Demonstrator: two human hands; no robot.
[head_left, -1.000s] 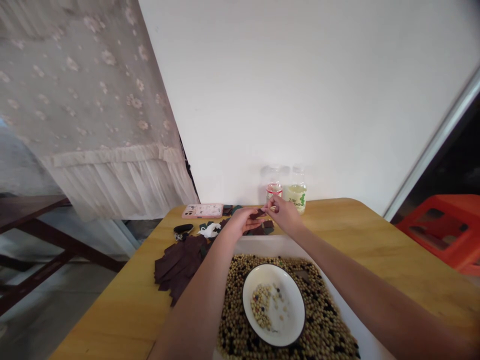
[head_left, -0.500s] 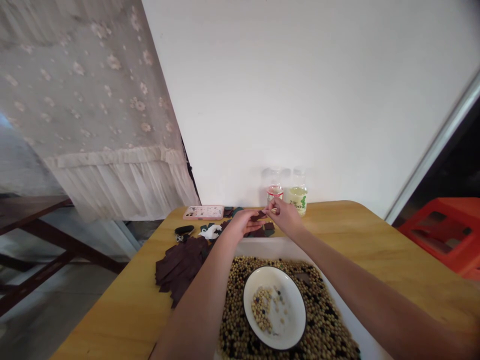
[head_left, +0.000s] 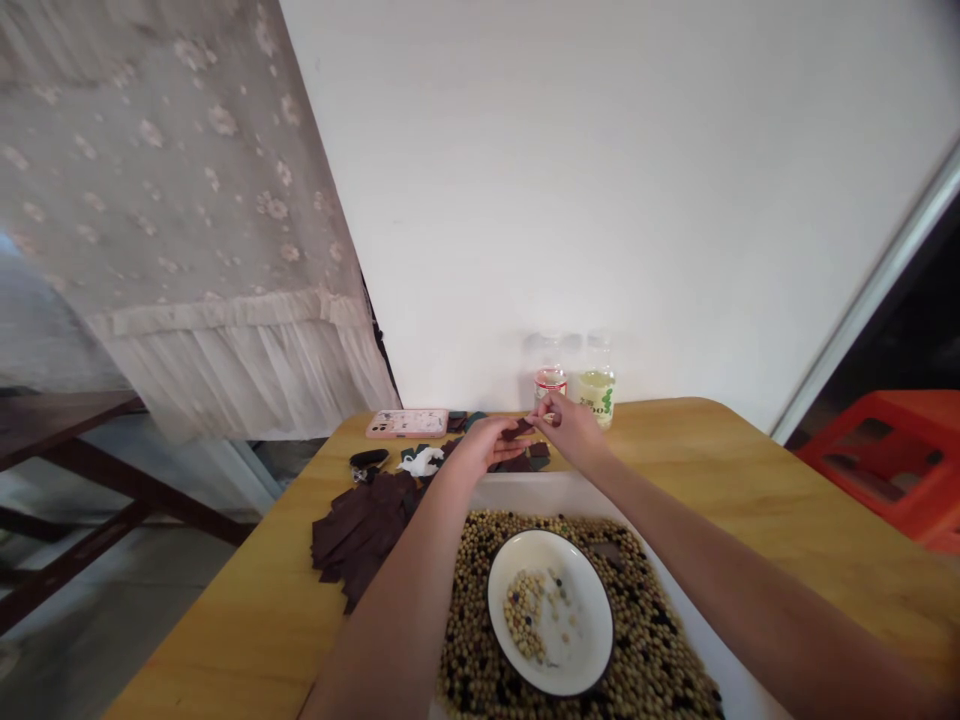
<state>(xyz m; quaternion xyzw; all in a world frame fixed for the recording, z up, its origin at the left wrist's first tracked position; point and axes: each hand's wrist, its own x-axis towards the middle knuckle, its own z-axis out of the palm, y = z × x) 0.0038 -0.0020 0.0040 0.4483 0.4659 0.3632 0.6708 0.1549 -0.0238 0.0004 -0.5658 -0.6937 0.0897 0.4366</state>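
My left hand (head_left: 487, 445) holds a small dark brown piece of sheet material (head_left: 517, 430) at its fingertips. Just beside it, my right hand (head_left: 571, 432) pinches a thin pale stick (head_left: 548, 417) close to that piece. Below my forearms, a white tray (head_left: 540, 492) is covered with pale and black beans (head_left: 645, 640). A white bowl with a dark rim (head_left: 551, 612) sits on the beans and holds a small heap of beans (head_left: 523, 616). To the left lies a pile of similar dark brown pieces (head_left: 361, 532).
On the wooden table (head_left: 750, 480) are a pink-cased phone (head_left: 407, 423), a black key fob (head_left: 368, 458), white crumpled tissue (head_left: 420, 462) and two plastic bottles (head_left: 596, 385). A lace curtain (head_left: 187, 200) hangs left; a red stool (head_left: 877, 465) stands right.
Both hands stay close together at the same spot, with only small shifts of the fingers around the dark piece. The beans, bowl and pile have not visibly moved.
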